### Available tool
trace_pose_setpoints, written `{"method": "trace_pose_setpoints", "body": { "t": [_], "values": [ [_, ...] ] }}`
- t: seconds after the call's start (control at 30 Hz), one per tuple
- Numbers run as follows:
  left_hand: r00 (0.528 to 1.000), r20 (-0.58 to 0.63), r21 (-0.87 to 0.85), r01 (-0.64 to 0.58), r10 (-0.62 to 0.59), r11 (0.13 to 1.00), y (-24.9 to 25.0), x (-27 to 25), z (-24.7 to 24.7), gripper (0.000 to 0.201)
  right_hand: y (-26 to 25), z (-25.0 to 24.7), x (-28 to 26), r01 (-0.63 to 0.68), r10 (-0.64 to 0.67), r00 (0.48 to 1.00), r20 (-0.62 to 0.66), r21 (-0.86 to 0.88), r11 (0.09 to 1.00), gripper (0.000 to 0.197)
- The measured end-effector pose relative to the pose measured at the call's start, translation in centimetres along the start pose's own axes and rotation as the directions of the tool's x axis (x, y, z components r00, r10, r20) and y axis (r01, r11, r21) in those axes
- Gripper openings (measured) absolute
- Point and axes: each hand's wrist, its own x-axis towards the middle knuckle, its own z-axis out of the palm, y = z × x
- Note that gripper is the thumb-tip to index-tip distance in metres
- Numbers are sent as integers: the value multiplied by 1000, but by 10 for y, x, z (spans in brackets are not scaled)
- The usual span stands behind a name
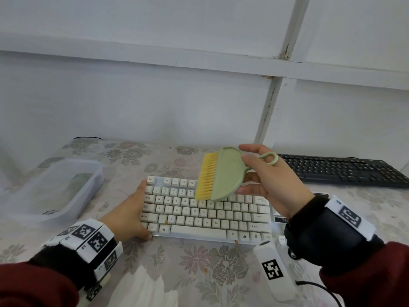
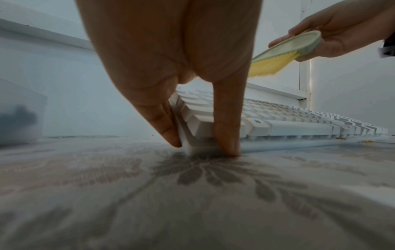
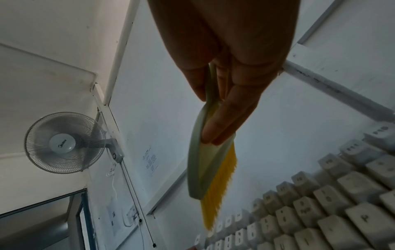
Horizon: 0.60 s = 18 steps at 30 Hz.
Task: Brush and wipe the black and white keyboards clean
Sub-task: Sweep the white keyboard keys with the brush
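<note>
A white keyboard (image 1: 205,212) (image 2: 299,121) (image 3: 331,199) lies on the flowered tablecloth in front of me. My left hand (image 1: 130,213) (image 2: 205,138) grips its left end, thumb at the near corner and fingers along the side. My right hand (image 1: 263,180) (image 3: 213,108) holds a pale green brush with yellow bristles (image 1: 218,175) (image 2: 284,54) (image 3: 205,169) in the air above the keyboard's upper rows, bristles pointing left and down. A black keyboard (image 1: 340,170) lies at the back right.
A clear plastic tub (image 1: 51,187) stands at the left of the table. Small orange crumbs (image 1: 236,241) lie by the white keyboard's near edge. A white wall with a ledge rises just behind the table. A wall fan (image 3: 66,142) shows in the right wrist view.
</note>
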Motion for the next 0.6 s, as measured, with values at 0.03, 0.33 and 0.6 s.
{"method": "trace_pose_setpoints", "body": {
  "t": [0.03,0.33,0.6],
  "values": [
    [1000,0,-3,0,0,1000,0,0,0,132,0,1,1,9,-9,1000,-16,13,1000,18],
    [1000,6,-20,-15,15,1000,1,0,-1,131,15,14,-7,87,-104,994,-46,-282,955,12],
    [999,18,-34,-29,29,999,6,-3,-3,125,36,17,-27,47,-34,998,44,-348,936,16]
  ]
}}
